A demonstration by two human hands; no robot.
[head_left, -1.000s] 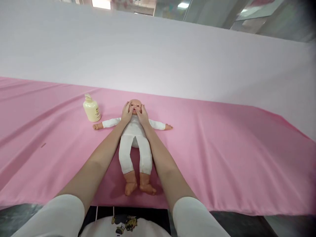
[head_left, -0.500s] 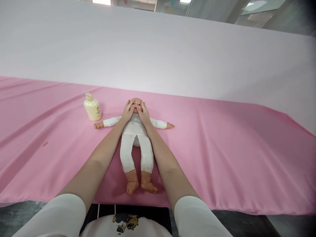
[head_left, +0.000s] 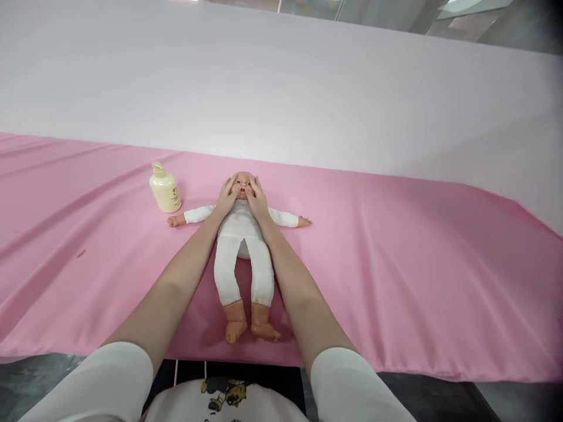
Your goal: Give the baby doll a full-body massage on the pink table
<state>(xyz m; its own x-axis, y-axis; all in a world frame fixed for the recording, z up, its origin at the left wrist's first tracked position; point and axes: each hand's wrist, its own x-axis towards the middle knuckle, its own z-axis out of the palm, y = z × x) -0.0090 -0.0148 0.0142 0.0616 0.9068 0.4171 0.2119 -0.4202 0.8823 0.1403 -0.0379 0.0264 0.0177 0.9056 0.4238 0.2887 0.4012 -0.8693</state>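
The left hand (head_left: 227, 199) and right hand (head_left: 256, 201) lie loosely open, cupping the cheeks of a plastic baby doll in white clothes (head_left: 242, 246), gripping nothing. The doll lies face-up between the forearms on the pink cloth (head_left: 396, 264), with a cream pump bottle (head_left: 164, 189) standing just left of the left hand.

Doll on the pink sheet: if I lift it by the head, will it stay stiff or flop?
Probably floppy: the doll's cloth-covered arms and legs lie splayed flat on the pink sheet, suggesting a soft body. The head, cupped between the left hand and right hand, looks like hard plastic, so it likely outweighs the limbs. It seems unlikely to roll.
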